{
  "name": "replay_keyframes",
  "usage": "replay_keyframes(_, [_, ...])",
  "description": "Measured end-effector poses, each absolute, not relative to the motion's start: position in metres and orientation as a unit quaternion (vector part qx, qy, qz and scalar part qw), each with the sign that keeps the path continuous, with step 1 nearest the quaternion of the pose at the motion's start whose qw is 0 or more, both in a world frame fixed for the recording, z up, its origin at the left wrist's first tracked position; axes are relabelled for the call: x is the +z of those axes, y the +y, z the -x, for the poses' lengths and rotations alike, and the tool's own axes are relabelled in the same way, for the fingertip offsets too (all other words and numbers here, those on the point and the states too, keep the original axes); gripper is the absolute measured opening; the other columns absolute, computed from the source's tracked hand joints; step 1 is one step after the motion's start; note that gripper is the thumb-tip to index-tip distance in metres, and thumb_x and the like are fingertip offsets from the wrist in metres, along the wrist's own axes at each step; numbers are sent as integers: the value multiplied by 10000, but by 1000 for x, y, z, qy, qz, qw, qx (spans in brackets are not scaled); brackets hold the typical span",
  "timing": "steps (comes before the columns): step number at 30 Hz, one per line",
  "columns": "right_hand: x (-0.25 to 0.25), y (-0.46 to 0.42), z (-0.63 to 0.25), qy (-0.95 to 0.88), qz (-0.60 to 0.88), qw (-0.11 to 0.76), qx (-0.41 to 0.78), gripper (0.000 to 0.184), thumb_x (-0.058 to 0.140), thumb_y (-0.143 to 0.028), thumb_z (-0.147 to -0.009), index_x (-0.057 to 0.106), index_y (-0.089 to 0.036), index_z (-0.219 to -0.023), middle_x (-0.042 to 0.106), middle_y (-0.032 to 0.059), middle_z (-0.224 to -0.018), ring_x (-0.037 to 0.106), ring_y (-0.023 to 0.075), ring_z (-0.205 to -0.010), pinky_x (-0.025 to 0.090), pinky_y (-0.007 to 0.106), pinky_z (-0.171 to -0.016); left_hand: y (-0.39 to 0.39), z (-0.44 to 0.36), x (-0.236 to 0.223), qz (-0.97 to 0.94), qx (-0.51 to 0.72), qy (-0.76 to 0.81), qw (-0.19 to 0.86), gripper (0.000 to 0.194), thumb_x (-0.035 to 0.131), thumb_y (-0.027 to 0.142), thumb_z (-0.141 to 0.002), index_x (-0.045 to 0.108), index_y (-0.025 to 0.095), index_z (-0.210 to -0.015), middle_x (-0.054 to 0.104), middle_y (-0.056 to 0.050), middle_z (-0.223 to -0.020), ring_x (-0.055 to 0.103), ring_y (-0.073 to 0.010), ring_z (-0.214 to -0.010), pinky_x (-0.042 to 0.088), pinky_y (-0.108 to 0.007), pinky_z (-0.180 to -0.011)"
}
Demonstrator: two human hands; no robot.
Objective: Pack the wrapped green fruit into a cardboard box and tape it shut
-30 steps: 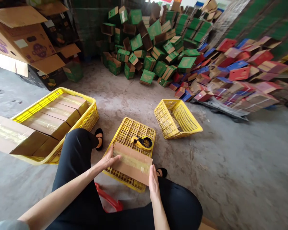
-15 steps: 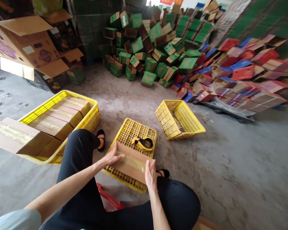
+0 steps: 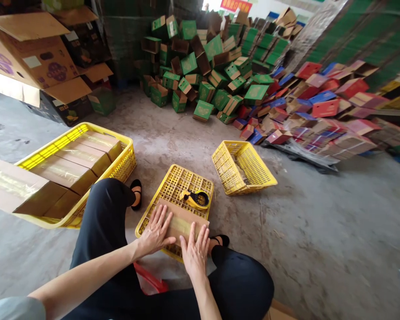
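Note:
A brown cardboard box (image 3: 182,221) with clear tape across its top lies on an upturned yellow crate (image 3: 178,186) between my knees. My left hand (image 3: 156,232) lies flat on the box's left part, fingers spread. My right hand (image 3: 196,251) presses flat on its near right side, fingers stretched out. A yellow and black tape dispenser (image 3: 195,199) rests on the crate just beyond the box.
A large yellow crate (image 3: 118,169) at the left holds several taped brown boxes. A smaller yellow basket (image 3: 243,167) stands tilted to the right. Piles of green boxes (image 3: 203,66) and red and blue boxes (image 3: 313,106) fill the back. A red stool edge (image 3: 150,280) shows under me.
Both hands moved from the box's ends onto its top and now lie flat on the tape. The box sits lower and nearer to me.

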State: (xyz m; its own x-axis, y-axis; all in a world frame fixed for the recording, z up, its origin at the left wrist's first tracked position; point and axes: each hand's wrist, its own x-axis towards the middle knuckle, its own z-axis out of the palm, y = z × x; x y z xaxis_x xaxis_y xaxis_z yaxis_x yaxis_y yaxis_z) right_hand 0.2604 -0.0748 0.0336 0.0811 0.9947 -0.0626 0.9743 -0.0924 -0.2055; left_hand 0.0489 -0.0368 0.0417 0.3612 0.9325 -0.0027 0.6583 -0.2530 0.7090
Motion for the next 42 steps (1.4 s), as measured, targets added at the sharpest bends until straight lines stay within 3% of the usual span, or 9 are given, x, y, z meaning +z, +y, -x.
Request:
replay_keyframes(4, [41, -71, -241, -671, 735, 3, 96, 709, 418, -570, -1055, 323, -234, -1672, 146, 214, -1770, 96, 470, -1624, 141, 745, -1234, -39, -70, 43, -783, 212, 485, 328, 822, 465, 740, -994, 467, 201, -1616, 218, -150, -1753, 96, -404, -1637, 57, -595, -1321])
replay_keyframes(7, [44, -70, -227, -673, 734, -7, 93, 668, 413, -517, -1065, 265, -310, -1682, 174, 172, -1774, 123, 464, -1623, 124, 767, -1227, -40, -76, 45, -782, 222, 482, 328, 860, 483, 769, -968, 441, 222, -1631, 239, -155, -1747, 114, -421, -1632, 71, -616, -1314])
replay_keyframes(13, [44, -69, -215, -685, 723, 27, 84, 669, 430, -370, -1031, 285, -300, -1680, 293, 137, -1745, 217, 479, -1600, 193, 778, -1216, -37, -71, 50, -798, 206, 473, 313, 955, 448, 826, -939, 390, 194, -1653, 300, -160, -1723, 142, -427, -1626, 97, -597, -1319])
replay_keyframes(17, [43, -68, -203, -706, 703, 37, 84, 640, 392, -302, -1029, 347, -234, -1665, 327, 158, -1727, 286, 453, -1583, 270, 720, -1224, -33, -70, 41, -827, 185, 466, 254, 928, 378, 797, -987, 395, 141, -1643, 358, -195, -1691, 229, -415, -1608, 216, -616, -1294])
replay_keyframes(20, [39, -73, -188, -722, 685, 46, 82, 619, 386, -335, -1053, 359, -213, -1659, 350, 182, -1713, 344, 413, -1567, 275, 696, -1233, -35, -64, 26, -839, 187, 476, 186, 871, 332, 742, -1038, 354, 128, -1656, 384, -215, -1675, 331, -389, -1578, 336, -596, -1253])
replay_keyframes(24, [27, -86, -178, -722, 684, 62, 82, 603, 380, -394, -1075, 357, -246, -1660, 343, 182, -1715, 334, 397, -1575, 200, 742, -1235, -43, -48, 4, -848, 209, 471, 125, 804, 342, 681, -1072, 204, 205, -1706, 359, -167, -1698, 339, -352, -1581, 407, -524, -1223])
replay_keyframes(31, [25, -82, -191, -709, 696, 11, 113, 621, 406, -417, -1071, 245, -384, -1670, 200, 55, -1777, 169, 378, -1633, 61, 757, -1243, -43, -47, -7, -852, 209, 478, 49, 880, 320, 738, -1047, 248, 145, -1694, 367, -179, -1693, 372, -361, -1565, 346, -467, -1244])
replay_keyframes(35, [29, -84, -205, -699, 709, -13, 90, 607, 391, -472, -1077, 237, -419, -1662, 145, 54, -1790, 137, 400, -1636, 104, 762, -1231, -40, -51, -11, -848, 216, 484, 17, 837, 275, 741, -1051, 348, 181, -1669, 420, -165, -1672, 399, -358, -1549, 323, -464, -1242])
replay_keyframes(42, [46, -95, -239, -638, 769, -40, 7, 646, 352, -588, -1088, 291, -310, -1668, 271, 191, -1745, 279, 422, -1591, 296, 666, -1209, -28, -52, -16, -853, 180, 489, 24, 817, 271, 768, -1036, 497, 221, -1600, 456, -167, -1651, 423, -380, -1526, 316, -484, -1223])
